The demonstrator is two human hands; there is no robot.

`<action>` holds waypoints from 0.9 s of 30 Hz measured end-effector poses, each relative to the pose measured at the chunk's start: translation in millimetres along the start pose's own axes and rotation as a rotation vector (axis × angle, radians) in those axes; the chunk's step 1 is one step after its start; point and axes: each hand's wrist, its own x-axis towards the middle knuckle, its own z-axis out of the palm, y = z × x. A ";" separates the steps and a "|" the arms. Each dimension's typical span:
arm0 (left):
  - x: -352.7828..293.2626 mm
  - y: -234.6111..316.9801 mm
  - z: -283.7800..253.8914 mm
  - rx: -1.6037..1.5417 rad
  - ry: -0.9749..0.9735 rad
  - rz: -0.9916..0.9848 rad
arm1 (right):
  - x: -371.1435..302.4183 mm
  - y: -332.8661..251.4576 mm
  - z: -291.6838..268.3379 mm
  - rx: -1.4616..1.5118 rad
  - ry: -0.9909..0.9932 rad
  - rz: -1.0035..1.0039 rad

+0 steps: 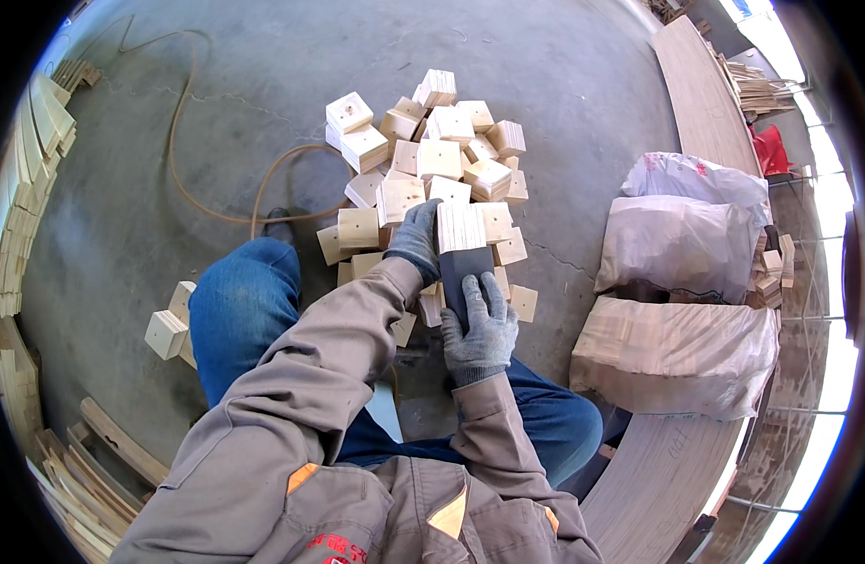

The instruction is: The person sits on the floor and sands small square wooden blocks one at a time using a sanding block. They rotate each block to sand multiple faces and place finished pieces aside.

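Both my hands wear grey work gloves. My left hand (pixel 414 242) is closed on the left side of a pale layered wooden block (pixel 461 227), with its far fingers partly hidden. My right hand (pixel 481 329) grips a dark grey, flat rectangular piece (pixel 466 273), its fingers on top and the thumb along the left side. The far end of that piece meets the near edge of the layered block; whether it is sandpaper or a solid pad I cannot tell. Just beyond my hands lies a pile of wooden blocks (pixel 439 160), many with a small hole or dark spot.
A tan hose (pixel 175 141) curves over the concrete floor at the left. A few more blocks (pixel 166 333) lie beside my left knee. Plastic-wrapped bundles (pixel 677 249) rest on boards (pixel 658 470) at the right. Stacked wood strips (pixel 28 188) line the left edge.
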 end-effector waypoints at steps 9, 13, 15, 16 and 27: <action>5.6 -8.0 11.7 -0.218 -0.013 0.026 | 93.7 -7.0 9.2 -0.056 -0.035 0.053; 8.4 -38.3 26.2 -0.602 0.008 0.001 | 143.6 -24.5 11.0 -0.071 -0.094 0.130; 6.6 -39.6 30.5 -0.572 0.010 0.007 | 145.2 -25.4 7.6 -0.082 -0.129 0.170; 4.0 -41.5 28.7 -0.428 0.013 0.021 | 141.3 -25.4 7.7 -0.078 -0.127 0.163; -0.6 30.3 -14.9 -0.246 0.067 -0.020 | 7.5 -9.3 -5.4 0.010 -0.004 0.006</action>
